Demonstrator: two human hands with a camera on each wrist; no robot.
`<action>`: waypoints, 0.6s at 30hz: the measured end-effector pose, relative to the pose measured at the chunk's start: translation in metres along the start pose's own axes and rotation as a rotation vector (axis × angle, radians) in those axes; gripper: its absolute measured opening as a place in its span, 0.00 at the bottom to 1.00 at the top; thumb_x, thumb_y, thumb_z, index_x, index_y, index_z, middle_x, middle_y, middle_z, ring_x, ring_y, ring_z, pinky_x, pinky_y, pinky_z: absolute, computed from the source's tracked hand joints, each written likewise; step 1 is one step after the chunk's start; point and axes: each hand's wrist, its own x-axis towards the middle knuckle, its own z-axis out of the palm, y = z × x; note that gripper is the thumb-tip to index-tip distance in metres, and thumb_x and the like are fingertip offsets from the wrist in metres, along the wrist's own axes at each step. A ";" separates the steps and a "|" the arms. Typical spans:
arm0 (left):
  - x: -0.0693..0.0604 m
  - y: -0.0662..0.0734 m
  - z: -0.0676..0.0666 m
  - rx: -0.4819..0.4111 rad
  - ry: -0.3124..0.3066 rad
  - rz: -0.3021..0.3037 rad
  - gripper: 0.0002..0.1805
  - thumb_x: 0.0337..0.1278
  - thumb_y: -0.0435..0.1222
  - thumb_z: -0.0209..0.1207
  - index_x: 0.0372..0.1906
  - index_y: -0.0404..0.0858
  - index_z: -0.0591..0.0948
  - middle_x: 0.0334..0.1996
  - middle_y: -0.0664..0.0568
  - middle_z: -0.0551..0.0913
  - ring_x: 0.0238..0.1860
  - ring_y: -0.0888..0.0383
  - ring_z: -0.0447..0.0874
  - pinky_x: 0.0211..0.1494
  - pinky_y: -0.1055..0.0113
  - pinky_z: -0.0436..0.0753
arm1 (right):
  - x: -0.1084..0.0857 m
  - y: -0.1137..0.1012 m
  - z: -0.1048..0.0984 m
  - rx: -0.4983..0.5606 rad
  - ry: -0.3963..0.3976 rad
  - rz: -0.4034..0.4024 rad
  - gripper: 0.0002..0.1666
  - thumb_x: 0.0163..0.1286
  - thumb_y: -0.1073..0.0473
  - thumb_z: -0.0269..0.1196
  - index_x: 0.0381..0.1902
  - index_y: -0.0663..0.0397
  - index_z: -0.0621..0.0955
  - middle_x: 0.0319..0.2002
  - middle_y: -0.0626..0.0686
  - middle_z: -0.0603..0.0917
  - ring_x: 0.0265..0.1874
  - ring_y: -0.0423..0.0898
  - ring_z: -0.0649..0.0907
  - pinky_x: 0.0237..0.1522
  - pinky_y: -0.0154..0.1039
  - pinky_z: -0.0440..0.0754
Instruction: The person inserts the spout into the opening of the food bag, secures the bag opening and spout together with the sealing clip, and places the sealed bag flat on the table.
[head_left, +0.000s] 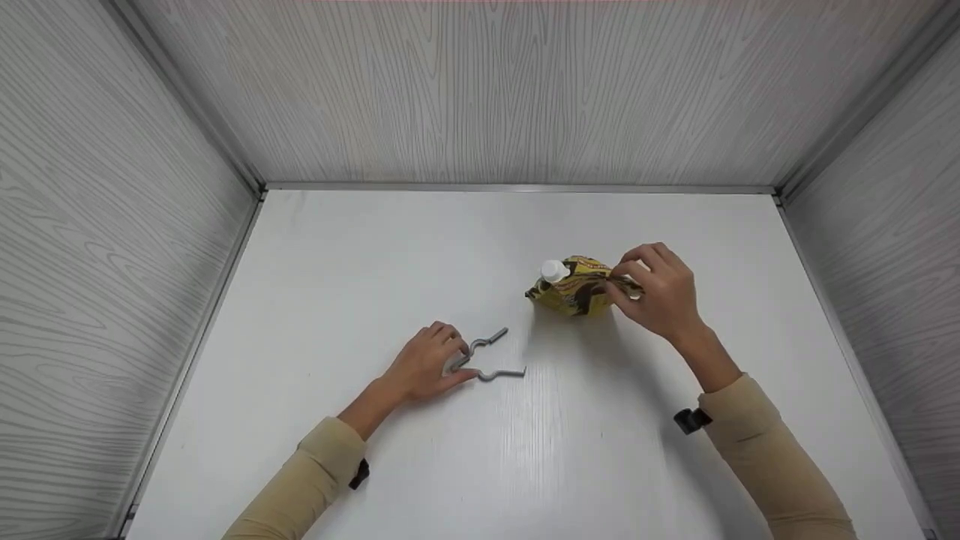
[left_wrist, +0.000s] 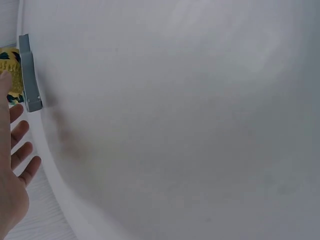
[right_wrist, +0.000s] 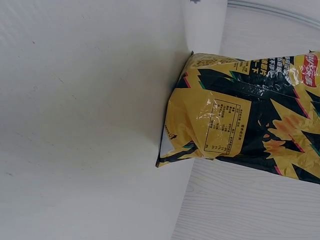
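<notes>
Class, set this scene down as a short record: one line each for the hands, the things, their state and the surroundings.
Left hand: holds the clip by one end
Right hand: pinches the top of the bag at its right side
Clip: grey, open, its two arms pointing towards the bag
Bag: yellow and black, printed, upright on the table
Cap: white, at the bag's top left in the head view
Clip on bag: not yet
Table: white
Walls: pale grey, wood-grain pattern
</notes>
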 end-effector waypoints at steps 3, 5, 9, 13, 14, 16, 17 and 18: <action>-0.002 0.001 0.001 -0.012 -0.015 -0.016 0.22 0.66 0.61 0.65 0.47 0.47 0.85 0.48 0.53 0.83 0.56 0.54 0.80 0.59 0.58 0.82 | -0.001 0.000 0.001 0.003 0.000 0.002 0.08 0.58 0.63 0.77 0.29 0.56 0.86 0.34 0.58 0.85 0.36 0.57 0.84 0.36 0.55 0.84; -0.003 0.002 0.001 -0.015 -0.025 -0.019 0.22 0.67 0.60 0.65 0.48 0.47 0.85 0.49 0.53 0.83 0.56 0.54 0.80 0.59 0.57 0.82 | -0.001 0.000 0.001 0.004 -0.001 0.004 0.08 0.59 0.63 0.77 0.29 0.56 0.86 0.34 0.58 0.85 0.36 0.57 0.84 0.36 0.55 0.84; -0.005 0.003 0.002 -0.025 -0.021 -0.013 0.22 0.67 0.59 0.66 0.49 0.46 0.85 0.49 0.52 0.83 0.55 0.53 0.79 0.58 0.57 0.82 | 0.000 0.000 0.000 0.008 -0.005 0.009 0.08 0.59 0.62 0.77 0.29 0.57 0.86 0.35 0.58 0.85 0.36 0.58 0.84 0.36 0.56 0.84; -0.005 0.003 0.003 -0.030 -0.023 -0.013 0.22 0.68 0.59 0.65 0.49 0.46 0.85 0.50 0.52 0.83 0.55 0.54 0.79 0.59 0.57 0.82 | 0.000 0.000 0.000 0.012 -0.008 0.016 0.08 0.59 0.61 0.77 0.29 0.57 0.86 0.35 0.59 0.85 0.36 0.58 0.84 0.36 0.56 0.85; -0.005 0.004 0.004 -0.032 -0.027 -0.014 0.22 0.68 0.59 0.65 0.50 0.45 0.85 0.50 0.52 0.83 0.55 0.54 0.79 0.59 0.57 0.82 | 0.000 0.000 0.000 0.011 -0.009 0.017 0.08 0.59 0.61 0.77 0.30 0.57 0.86 0.35 0.58 0.85 0.37 0.58 0.84 0.36 0.56 0.85; -0.004 0.005 0.005 -0.034 -0.036 -0.019 0.22 0.68 0.59 0.65 0.50 0.45 0.85 0.50 0.52 0.84 0.56 0.54 0.79 0.59 0.57 0.82 | -0.001 0.000 0.001 0.010 -0.011 0.021 0.08 0.59 0.61 0.77 0.29 0.57 0.86 0.35 0.58 0.85 0.37 0.58 0.84 0.36 0.56 0.85; -0.004 0.005 0.005 -0.035 -0.041 -0.021 0.22 0.68 0.59 0.65 0.50 0.45 0.85 0.50 0.52 0.84 0.56 0.54 0.79 0.59 0.57 0.82 | -0.001 0.000 0.001 0.011 -0.012 0.022 0.08 0.59 0.62 0.77 0.29 0.57 0.86 0.35 0.58 0.85 0.37 0.58 0.84 0.36 0.56 0.85; -0.004 0.006 0.006 -0.037 -0.048 -0.025 0.22 0.68 0.59 0.65 0.50 0.45 0.85 0.50 0.52 0.84 0.56 0.54 0.79 0.59 0.57 0.81 | -0.001 -0.001 0.001 0.010 -0.013 0.023 0.08 0.59 0.62 0.77 0.29 0.57 0.86 0.35 0.58 0.85 0.36 0.58 0.84 0.36 0.56 0.85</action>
